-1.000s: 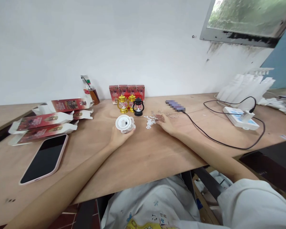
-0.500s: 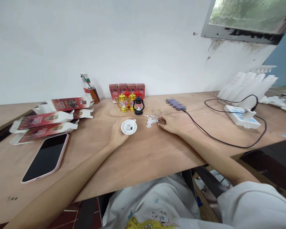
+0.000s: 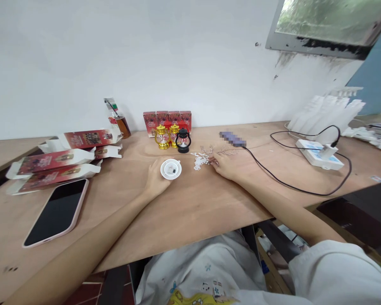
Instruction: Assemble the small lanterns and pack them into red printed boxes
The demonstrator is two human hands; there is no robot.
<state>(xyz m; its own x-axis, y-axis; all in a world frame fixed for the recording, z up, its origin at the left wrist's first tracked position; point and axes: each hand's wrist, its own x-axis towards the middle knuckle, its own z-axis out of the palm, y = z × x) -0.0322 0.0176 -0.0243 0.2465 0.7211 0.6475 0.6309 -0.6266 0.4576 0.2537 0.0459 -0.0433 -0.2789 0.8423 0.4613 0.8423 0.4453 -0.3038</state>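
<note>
My left hand (image 3: 156, 178) is closed around a round white plastic cup-like part (image 3: 170, 169), its hollow side turned up, with a small dark piece inside. At the middle of the table my right hand (image 3: 220, 164) has its fingertips bent down at a scatter of small white pieces (image 3: 199, 161). Whether anything is pinched there is too small to make out. Thin wire-like bits (image 3: 207, 150) lie just beyond those fingers. Behind stand a black mini lantern (image 3: 183, 141) and gold mini lanterns (image 3: 161, 137), upright in front of red boxes (image 3: 150, 122).
Flattened red cartons (image 3: 55, 161) and a phone (image 3: 57, 212) lie on the left, with a bottle (image 3: 123, 126) near the wall. To the right, a black cable (image 3: 273, 180) runs from a pixelated purple object (image 3: 232, 139) to a white power strip (image 3: 319, 154). White plastic parts (image 3: 317, 112) stand behind it.
The view has shifted slightly. My right hand's fingers have moved a little at the small white pieces; my left hand still holds the white part in the same place.
</note>
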